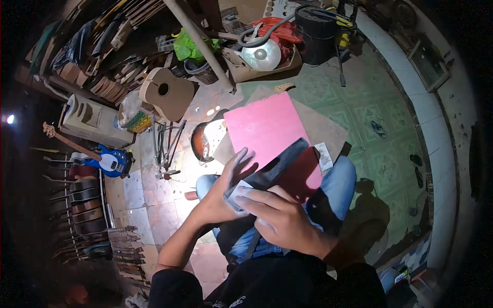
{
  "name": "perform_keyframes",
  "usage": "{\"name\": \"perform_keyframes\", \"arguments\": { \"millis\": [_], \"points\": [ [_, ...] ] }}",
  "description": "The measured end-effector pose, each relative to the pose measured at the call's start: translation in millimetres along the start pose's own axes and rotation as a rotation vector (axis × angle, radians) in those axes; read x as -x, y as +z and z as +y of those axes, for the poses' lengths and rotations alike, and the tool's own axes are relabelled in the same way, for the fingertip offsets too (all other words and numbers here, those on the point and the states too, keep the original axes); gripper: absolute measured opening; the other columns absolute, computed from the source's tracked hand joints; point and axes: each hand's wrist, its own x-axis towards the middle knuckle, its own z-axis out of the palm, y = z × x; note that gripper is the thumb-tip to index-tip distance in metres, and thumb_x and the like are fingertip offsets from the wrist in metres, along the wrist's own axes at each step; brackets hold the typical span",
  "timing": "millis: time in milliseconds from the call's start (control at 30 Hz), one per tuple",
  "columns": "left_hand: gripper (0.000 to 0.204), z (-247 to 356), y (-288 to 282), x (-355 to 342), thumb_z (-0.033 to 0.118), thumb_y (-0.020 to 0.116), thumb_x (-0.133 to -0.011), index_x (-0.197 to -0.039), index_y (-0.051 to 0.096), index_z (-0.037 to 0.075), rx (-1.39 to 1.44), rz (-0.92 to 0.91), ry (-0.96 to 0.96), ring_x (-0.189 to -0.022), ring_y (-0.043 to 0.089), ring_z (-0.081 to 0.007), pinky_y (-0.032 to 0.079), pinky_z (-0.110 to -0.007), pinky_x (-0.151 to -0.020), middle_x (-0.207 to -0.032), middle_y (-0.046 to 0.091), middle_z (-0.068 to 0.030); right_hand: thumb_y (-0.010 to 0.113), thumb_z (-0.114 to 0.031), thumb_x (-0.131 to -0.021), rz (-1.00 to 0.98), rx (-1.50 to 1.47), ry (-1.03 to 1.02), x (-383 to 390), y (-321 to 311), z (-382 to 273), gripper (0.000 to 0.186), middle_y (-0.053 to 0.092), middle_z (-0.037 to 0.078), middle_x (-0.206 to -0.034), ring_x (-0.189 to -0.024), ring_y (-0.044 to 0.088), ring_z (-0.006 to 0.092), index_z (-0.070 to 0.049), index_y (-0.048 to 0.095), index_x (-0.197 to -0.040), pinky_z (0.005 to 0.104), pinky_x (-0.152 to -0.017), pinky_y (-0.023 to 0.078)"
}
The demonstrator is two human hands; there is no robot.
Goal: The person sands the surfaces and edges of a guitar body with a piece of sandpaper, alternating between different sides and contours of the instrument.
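My left hand (221, 195) grips the near end of a long dark grey piece (277, 164), which slants up and right over a pink board (262, 118). My right hand (275, 215) presses a small pale grey sheet or pad (233, 191) against that near end, its fingers over my left palm. The board lies on a brown sheet (323, 126) before my knees, with a small printed pale strip (323, 156) at its right and a sunburst guitar body (200, 143) partly under its left side.
A brown acoustic guitar body (174, 97), metal tools (167, 149) and a blue bass guitar (110, 161) are at left, above rows of instruments (82, 215). Behind are stacked wood (97, 82), a cardboard box (280, 66) and a black bucket (318, 38). Sandals (417, 167) lie near the right wall.
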Motion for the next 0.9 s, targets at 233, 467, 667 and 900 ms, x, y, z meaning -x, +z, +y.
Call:
{"name": "perform_keyframes", "arguments": {
  "millis": [233,467,667,900],
  "points": [
    [0.138,-22.5,-0.9,7.5,0.005,0.088,-0.064,-0.162,-0.008,0.015,-0.022,0.029,0.201,-0.148,0.03,-0.0485,0.034,-0.059,-0.116,-0.169,0.005,-0.0225,0.046,0.009,-0.085,0.091,-0.022,0.195,25.9,29.4,92.7,0.055,0.058,0.022,-0.141,-0.129,0.059,0.037,-0.002,0.06,-0.137,0.0423,-0.11,0.047],
    [0.127,-19.8,-9.8,23.1,0.002,0.084,-0.065,-0.161,0.0,0.012,-0.007,0.027,0.054,-0.144,0.043,-0.0365,0.038,-0.045,-0.114,-0.16,0.034,-0.0261,0.046,0.01,-0.085,0.238,0.178,0.488,8.1,-10.8,121.7,0.051,0.063,0.024,-0.133,-0.129,0.059,0.0368,-0.002,0.065,-0.13,0.0419,-0.109,0.047],
    [0.075,-12.3,-1.2,26.8,0.009,0.087,-0.064,-0.125,0.042,0.006,-0.328,0.089,0.139,-0.122,0.057,-0.0287,0.044,-0.041,-0.105,-0.128,0.056,-0.0178,0.051,0.007,-0.084,0.05,0.256,0.13,17.3,17.9,104.8,0.056,0.063,0.016,-0.137,-0.126,0.061,0.0313,-0.014,0.066,-0.134,0.0398,-0.104,0.052],
    [0.074,-17.0,-3.3,28.9,0.011,0.089,-0.062,-0.12,0.043,0.007,-0.3,0.09,0.21,-0.122,0.057,-0.0316,0.043,-0.042,-0.104,-0.13,0.055,-0.019,0.06,0.003,-0.085,0.395,0.334,0.319,26.5,-4.0,156.3,0.046,0.061,0.022,-0.137,-0.128,0.059,0.0387,0.0,0.065,-0.13,0.0432,-0.107,0.047]
  ]
}}
